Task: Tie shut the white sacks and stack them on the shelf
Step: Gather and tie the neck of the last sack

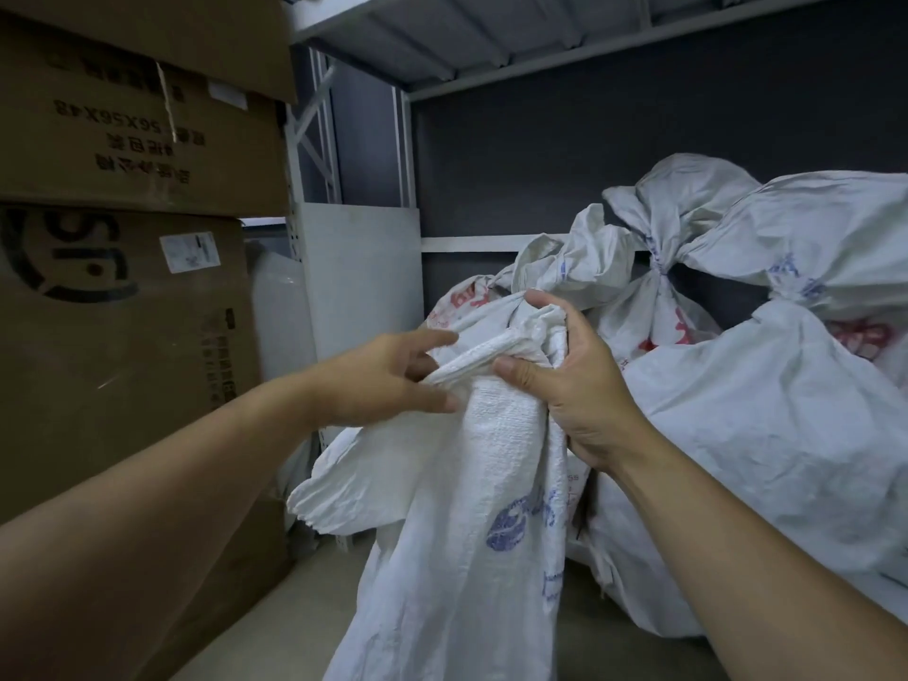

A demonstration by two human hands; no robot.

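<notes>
Before a metal shelf in a storeroom, a person works to close a white sack. It hangs in front of the shelf, not yet on it, with its base out of sight. Tied sacks already lie heaped to the right.

The right hand clamps the gathered neck, its fingers curled over the bunched weave and the thumb pressed in below. The left hand is only half closed, its fingers and thumb loosely pinching a twisted tail of the mouth. No knot shows yet.

That light left grip looks like the weak spot. The woven plastic seems slick, and the tail could slide free before it is wrapped round, letting the neck spring open. A slack knot might also give way when the sack is lifted and spill its contents. The heap looks uneven, so a sack set on top could roll back off. Cartons stand close on the left, leaving little room to swing it.
</notes>
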